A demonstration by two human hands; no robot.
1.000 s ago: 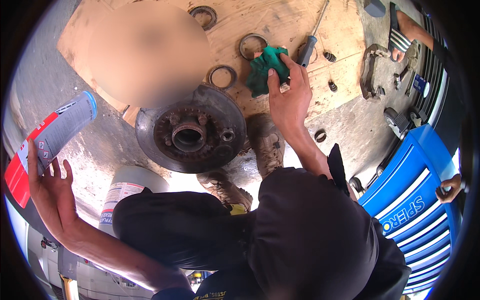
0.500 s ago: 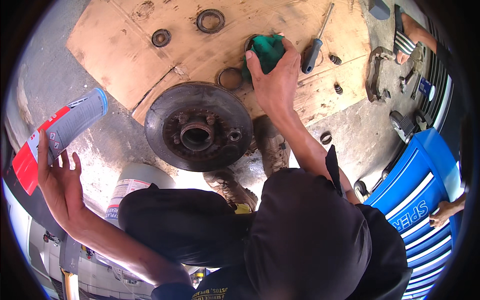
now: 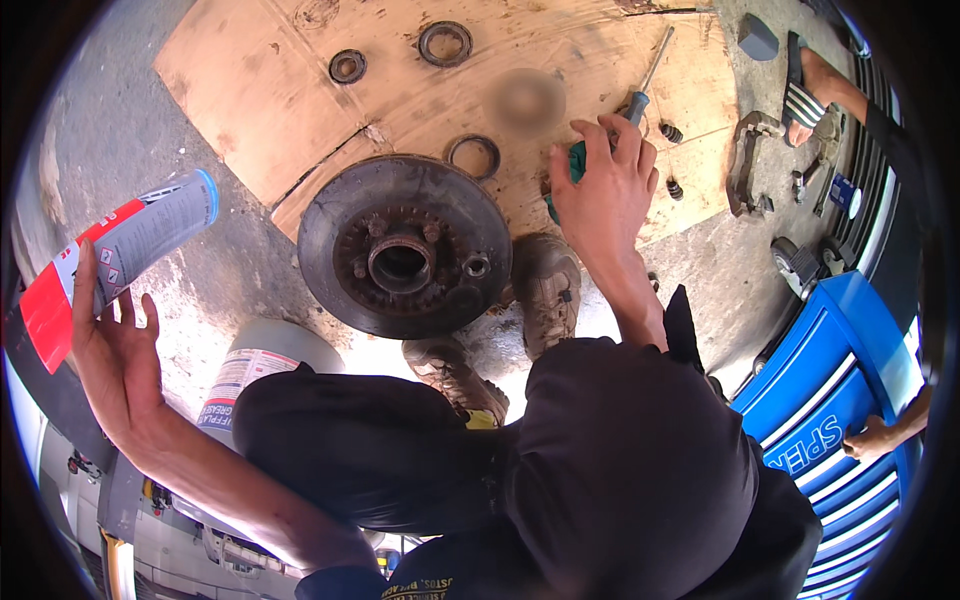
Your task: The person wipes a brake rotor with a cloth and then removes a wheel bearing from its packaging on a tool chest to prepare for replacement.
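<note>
Head view: the right hand (image 3: 610,195), fingers curled over a mostly hidden green cloth (image 3: 577,162), has shifted nearer the cardboard's (image 3: 240,80) lower edge, below the screwdriver (image 3: 637,105); work at its former spot seems paused; the left hand (image 3: 120,365), fingers spread, touches a red-and-grey can (image 3: 125,250), grip unclear.

The bare right hand (image 3: 605,190) is now drawn rightward and nearer the body. The crumpled green cloth (image 3: 577,160), largely exposed before, is mostly covered by it. The lower handle of the blue-grey screwdriver (image 3: 638,104) is now overlapped by the fingers, and the small black ring (image 3: 653,283) on the concrete is mostly hidden by the forearm (image 3: 636,296).
</note>
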